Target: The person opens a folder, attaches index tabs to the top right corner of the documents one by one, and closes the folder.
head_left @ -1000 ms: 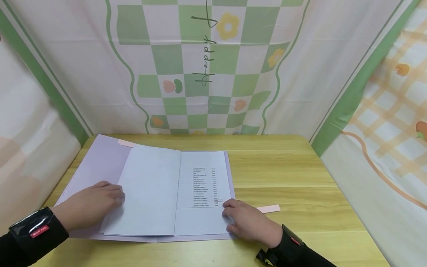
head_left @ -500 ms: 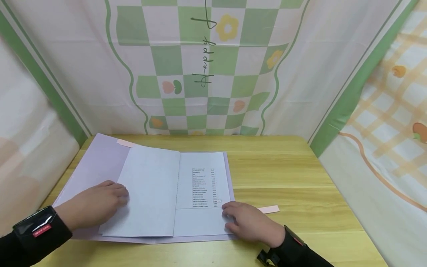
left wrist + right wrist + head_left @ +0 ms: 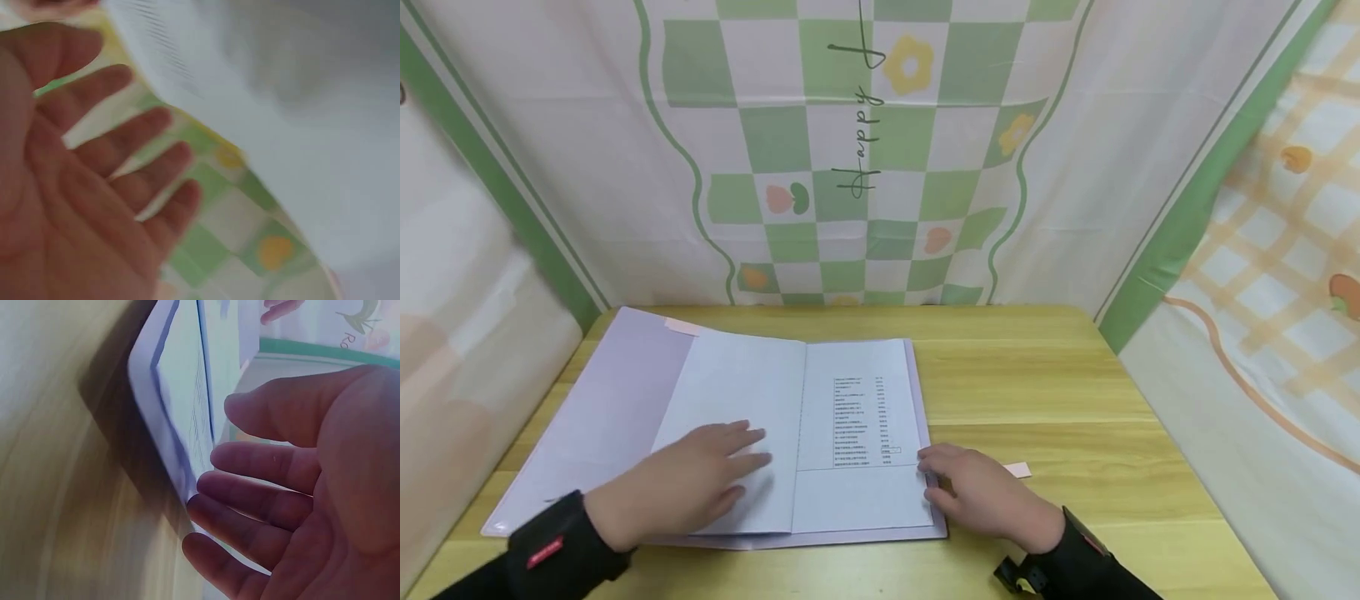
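A pale purple folder [image 3: 591, 400] lies spread on the table with white sheets in it. The left-hand page [image 3: 741, 375] is blank, while a printed table of small text fills part of the right-hand page [image 3: 857, 500]. My left hand [image 3: 681, 479] is over the lower part of the blank page, fingers spread and holding nothing; the left wrist view shows its palm beside the white paper [image 3: 312, 156]. At the folder's right edge is my right hand [image 3: 985, 492], its fingers loosely bent. In the right wrist view its fingertips [image 3: 203, 547] are right by the folder's edge.
A pink strip [image 3: 683, 327] shows at the top of the left cover. Another pink strip [image 3: 1018, 470] lies on the wooden table [image 3: 1037, 392], partly hidden behind my right hand. Patterned cloth [image 3: 842, 125] hangs behind the table and at both sides.
My left hand has moved right from the blank page's left edge to over its lower part, uncovering the cover's lower left corner. My right hand has shifted slightly right, off the printed page.
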{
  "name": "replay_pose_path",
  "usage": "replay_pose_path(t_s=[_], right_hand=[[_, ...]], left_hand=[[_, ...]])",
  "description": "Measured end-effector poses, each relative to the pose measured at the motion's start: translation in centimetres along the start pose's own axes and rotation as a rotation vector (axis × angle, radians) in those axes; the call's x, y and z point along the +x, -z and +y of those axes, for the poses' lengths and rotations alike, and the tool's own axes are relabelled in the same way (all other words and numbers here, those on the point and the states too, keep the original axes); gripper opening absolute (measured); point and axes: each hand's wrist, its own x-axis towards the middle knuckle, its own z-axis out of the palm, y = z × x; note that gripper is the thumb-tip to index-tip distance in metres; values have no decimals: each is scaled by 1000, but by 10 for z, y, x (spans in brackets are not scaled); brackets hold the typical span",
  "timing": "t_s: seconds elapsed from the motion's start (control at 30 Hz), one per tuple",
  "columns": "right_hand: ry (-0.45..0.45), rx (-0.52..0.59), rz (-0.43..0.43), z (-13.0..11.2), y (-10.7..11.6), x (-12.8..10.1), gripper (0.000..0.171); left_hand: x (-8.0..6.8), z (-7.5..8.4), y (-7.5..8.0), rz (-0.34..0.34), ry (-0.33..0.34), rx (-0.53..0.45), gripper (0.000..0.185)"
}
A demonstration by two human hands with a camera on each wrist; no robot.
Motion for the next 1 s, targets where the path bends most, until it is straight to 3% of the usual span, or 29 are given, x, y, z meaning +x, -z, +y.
replay_pose_path(t_s=[0.23, 0.43, 0.77, 1.0], right_hand=[[-29, 20, 54, 14, 7, -13, 31], [-45, -52, 101, 31, 15, -28, 35], [-116, -219, 174, 57, 17, -46, 22], [-127, -289, 195, 65, 14, -49, 15]], left_hand=[[33, 47, -14, -29, 49, -15, 56], [58, 71, -24, -28, 69, -46, 61], [75, 80, -37, 76, 106, -51, 70], [80, 78, -45, 95, 133, -112, 76]])
